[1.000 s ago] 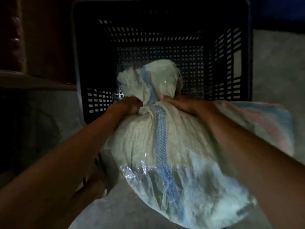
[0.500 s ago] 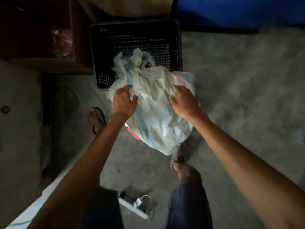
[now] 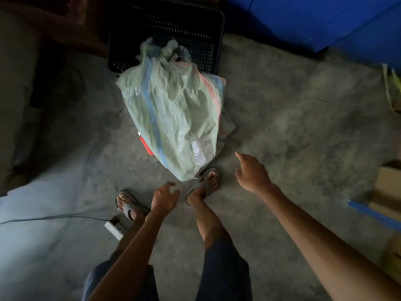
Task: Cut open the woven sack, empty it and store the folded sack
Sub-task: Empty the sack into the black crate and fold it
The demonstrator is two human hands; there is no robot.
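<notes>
A full pale woven sack (image 3: 173, 114) with a blue stripe and a white label lies on the concrete floor, its tied neck pointing away toward a black crate (image 3: 167, 25). My left hand (image 3: 165, 197) hovers near the sack's near corner, fingers loosely curled, holding nothing. My right hand (image 3: 251, 173) is to the right of the sack, fingers apart and empty. Neither hand touches the sack. A red object (image 3: 146, 145) peeks out from under the sack's left side.
My sandalled feet stand just below the sack. A white power strip (image 3: 114, 227) with a cable lies by my left foot. Blue containers (image 3: 314, 20) stand at the back right, cardboard boxes (image 3: 388, 192) at the right edge, dark furniture on the left.
Both hands let go of the sack and drew back toward me. The view rose and pulled away, so the sack now lies untouched on the floor in front of the crate.
</notes>
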